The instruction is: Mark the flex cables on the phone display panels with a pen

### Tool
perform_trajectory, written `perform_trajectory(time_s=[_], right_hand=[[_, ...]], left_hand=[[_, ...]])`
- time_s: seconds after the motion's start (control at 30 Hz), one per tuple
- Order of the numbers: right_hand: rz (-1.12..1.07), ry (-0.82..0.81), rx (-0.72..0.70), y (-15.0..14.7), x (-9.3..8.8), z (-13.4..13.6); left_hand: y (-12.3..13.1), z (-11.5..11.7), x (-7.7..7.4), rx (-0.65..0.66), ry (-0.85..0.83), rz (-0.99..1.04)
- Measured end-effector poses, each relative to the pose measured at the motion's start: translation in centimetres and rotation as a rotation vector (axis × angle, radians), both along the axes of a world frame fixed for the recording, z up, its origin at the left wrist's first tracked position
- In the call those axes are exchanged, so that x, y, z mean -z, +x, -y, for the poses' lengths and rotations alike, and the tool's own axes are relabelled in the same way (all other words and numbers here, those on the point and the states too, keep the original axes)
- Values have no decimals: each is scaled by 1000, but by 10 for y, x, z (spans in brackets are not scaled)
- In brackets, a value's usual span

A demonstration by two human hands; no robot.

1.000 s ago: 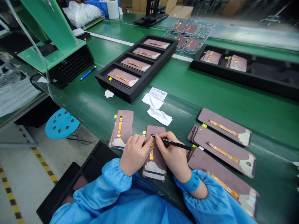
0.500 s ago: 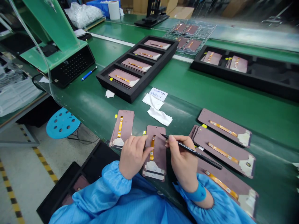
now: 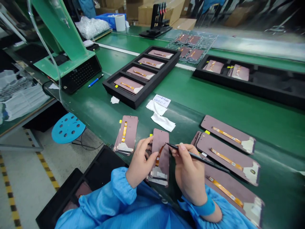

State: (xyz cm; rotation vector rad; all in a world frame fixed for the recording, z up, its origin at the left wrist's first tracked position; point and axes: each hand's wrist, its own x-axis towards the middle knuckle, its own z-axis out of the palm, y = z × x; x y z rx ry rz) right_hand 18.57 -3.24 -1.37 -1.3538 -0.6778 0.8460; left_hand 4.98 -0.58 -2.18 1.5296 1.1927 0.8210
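A mauve phone panel (image 3: 162,144) lies at the near edge of the green belt (image 3: 214,95), on top of another one. My left hand (image 3: 140,162) rests on its left side, thumb and forefinger pinching the orange flex strip (image 3: 159,154), which bows up off the panel. My right hand (image 3: 189,173) sits just right of the panel and grips a thin black pen-like tool (image 3: 197,156), its tip pointing at the flex. Both arms wear blue sleeves.
Another panel stack (image 3: 126,133) lies to the left, several more panels (image 3: 228,144) to the right. White paper scraps (image 3: 159,113) lie beyond. Two black trays (image 3: 143,73) (image 3: 252,78) hold panels. A green machine (image 3: 69,54) and blue pen (image 3: 95,80) stand left; blue stool (image 3: 68,127) below.
My right hand drew the tool back from the flex strip to the right. My left fingers have lifted the flex strip off the panel. The view tilted up slightly.
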Motion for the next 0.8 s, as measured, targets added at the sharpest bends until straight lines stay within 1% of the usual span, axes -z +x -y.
perform_trajectory(time_s=[0.07, 0.13, 0.23, 0.33, 0.4, 0.43, 0.5, 0.57, 0.63, 0.67, 0.7, 0.8], right_hand=[[-170, 32, 24, 2, -4, -1], [-257, 62, 48, 4, -7, -2], [-221, 99, 58, 7, -8, -1], [-55, 59, 7, 6, -6, -1], [113, -15, -45, 6, -5, -1], [193, -56, -73, 6, -5, -2], [300, -128, -124, 6, -3, -3], [333, -176, -178, 6, 0, -5], [336, -200, -224, 7, 4, -6], [342, -205, -245, 7, 6, -7], [355, -205, -262, 7, 8, -7], [439, -185, -286, 7, 11, -7]], left_hand=[[3, -3, 2, -9, -112, 120], [-1, -7, 0, -45, -165, 210], [-21, -18, -7, -134, -133, 261], [-51, -36, -12, -267, -56, 217], [-68, -49, -11, -329, -21, 136], [-75, -55, -11, -339, -7, 77], [-82, -62, -10, -335, 70, -118], [-81, -61, -12, -355, 271, -408], [-73, -53, -15, -372, 527, -651], [-67, -47, -16, -340, 632, -702], [-60, -40, -17, -272, 706, -704], [-37, -18, -13, 56, 793, -617]])
